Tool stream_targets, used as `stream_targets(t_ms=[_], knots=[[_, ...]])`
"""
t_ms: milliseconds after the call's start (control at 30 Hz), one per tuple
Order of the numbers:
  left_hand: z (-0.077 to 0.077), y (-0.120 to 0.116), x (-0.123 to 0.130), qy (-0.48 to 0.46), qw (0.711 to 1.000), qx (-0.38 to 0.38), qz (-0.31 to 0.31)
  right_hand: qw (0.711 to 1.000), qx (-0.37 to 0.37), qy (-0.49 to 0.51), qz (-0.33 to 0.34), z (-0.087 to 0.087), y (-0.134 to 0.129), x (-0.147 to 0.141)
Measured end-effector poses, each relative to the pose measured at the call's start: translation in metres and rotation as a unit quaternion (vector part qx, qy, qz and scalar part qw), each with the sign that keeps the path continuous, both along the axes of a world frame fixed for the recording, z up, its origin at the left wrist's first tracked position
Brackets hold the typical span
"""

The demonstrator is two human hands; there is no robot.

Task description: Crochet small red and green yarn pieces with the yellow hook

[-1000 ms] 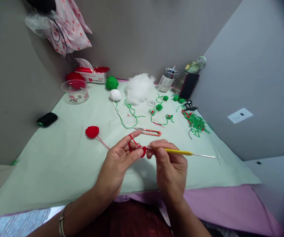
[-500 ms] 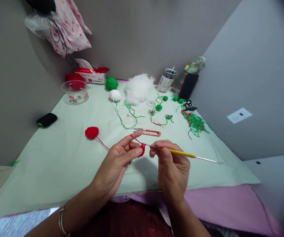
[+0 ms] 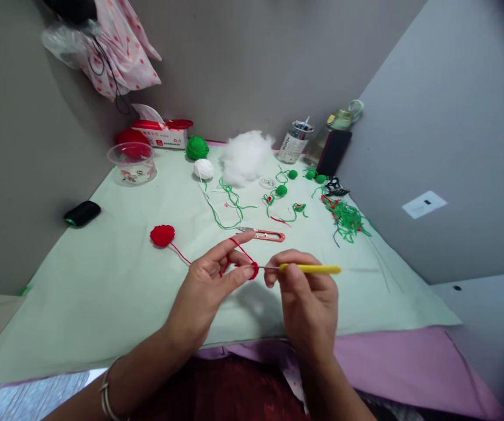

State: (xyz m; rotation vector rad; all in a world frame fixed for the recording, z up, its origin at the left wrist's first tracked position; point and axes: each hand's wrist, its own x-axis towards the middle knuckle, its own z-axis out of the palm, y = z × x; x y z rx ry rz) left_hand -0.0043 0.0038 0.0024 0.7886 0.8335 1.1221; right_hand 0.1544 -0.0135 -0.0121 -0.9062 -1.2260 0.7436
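Between thumb and fingers, my left hand (image 3: 210, 280) pinches a small piece of red crochet (image 3: 254, 271), with red yarn looped over its raised index finger. My right hand (image 3: 309, 292) grips a crochet hook (image 3: 311, 269) by its yellow handle, and the metal tip reaches into the red piece. The tip itself is hidden by the stitches. From my left hand the yarn runs back to a small red yarn ball (image 3: 162, 235) on the table. Just beyond my fingertips lie orange thread snips (image 3: 269, 235).
White stuffing (image 3: 247, 156), a green yarn ball (image 3: 197, 148) and a white yarn ball (image 3: 203, 169) sit at the back. Green and red yarn scraps (image 3: 348, 219) lie at the right. A clear plastic tub (image 3: 133, 169) stands at the left, a bottle (image 3: 339, 120) at the back right.
The hook has swung from a slant to nearly level, its tip now in the red piece. The red piece has turned slightly in my left fingers.
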Motion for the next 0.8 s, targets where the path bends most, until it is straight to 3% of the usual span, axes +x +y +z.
stream_targets(t_ms=[100, 167, 233, 300, 400, 467, 533, 600, 700, 733, 800], knots=[[-0.003, -0.004, 0.007, 0.027, 0.999, 0.037, 0.012, 0.965, 0.114, -0.217, -0.091, -0.005, -0.006, -0.004], [-0.004, -0.005, 0.008, -0.018, 1.0, 0.002, -0.013, 0.947, 0.16, -0.254, -0.115, -0.007, -0.007, -0.006], [-0.003, -0.005, 0.007, -0.06, 0.997, -0.035, -0.035, 0.968, 0.137, -0.191, -0.089, -0.007, -0.005, -0.006], [0.0, -0.003, 0.004, -0.074, 0.995, -0.052, -0.045, 0.993, 0.069, -0.089, -0.031, -0.005, -0.001, -0.004], [0.003, -0.001, -0.002, -0.072, 0.994, -0.057, -0.05, 0.998, -0.012, 0.033, 0.05, 0.001, 0.004, -0.001], [0.004, -0.001, -0.004, -0.063, 0.996, -0.051, -0.047, 0.996, -0.026, 0.048, 0.066, 0.004, 0.004, 0.0], [0.004, -0.001, -0.004, -0.049, 0.998, -0.035, -0.033, 0.999, -0.002, -0.015, 0.04, 0.004, 0.0, 0.001], [0.004, -0.003, -0.003, -0.038, 0.999, -0.019, -0.01, 0.987, 0.064, -0.145, 0.0, -0.001, -0.004, 0.0], [0.002, -0.005, 0.001, -0.063, 0.998, -0.027, -0.003, 0.922, 0.186, -0.333, -0.06, -0.009, -0.008, 0.0], [0.002, -0.005, 0.001, -0.08, 0.996, -0.044, -0.017, 0.909, 0.202, -0.355, -0.08, -0.011, -0.009, 0.001], [0.002, -0.004, 0.002, -0.117, 0.988, -0.086, -0.059, 0.925, 0.18, -0.318, -0.102, -0.012, -0.008, 0.001]])
